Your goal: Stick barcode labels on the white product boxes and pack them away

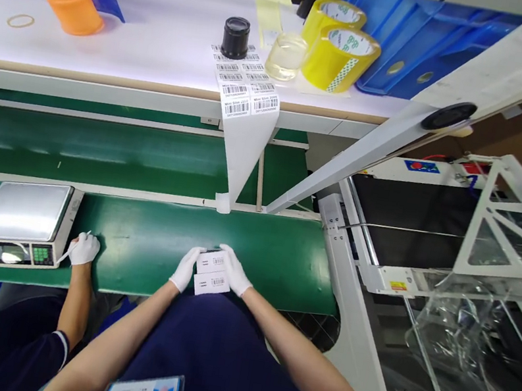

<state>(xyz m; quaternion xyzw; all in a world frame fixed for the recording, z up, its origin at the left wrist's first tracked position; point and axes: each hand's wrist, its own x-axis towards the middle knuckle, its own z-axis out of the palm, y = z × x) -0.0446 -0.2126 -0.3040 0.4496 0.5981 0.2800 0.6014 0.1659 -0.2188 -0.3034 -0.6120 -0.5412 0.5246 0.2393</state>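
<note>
My left hand [185,268] and my right hand [234,270], both in white gloves, hold a small white barcode-labelled box [211,282] from either side. The hands stand just above the near edge of a green conveyor belt [142,249]. A second white piece [210,261] lies on the labelled box, partly hidden by my fingers, and I cannot tell whether it is a separate box.
A co-worker's gloved hands [84,249] work at a digital scale [23,222] on the left of the belt. A far belt and white bench lie beyond, with barcode label strip [247,100], yellow tape rolls [341,59], an orange cup and a blue bin. Machinery stands at right.
</note>
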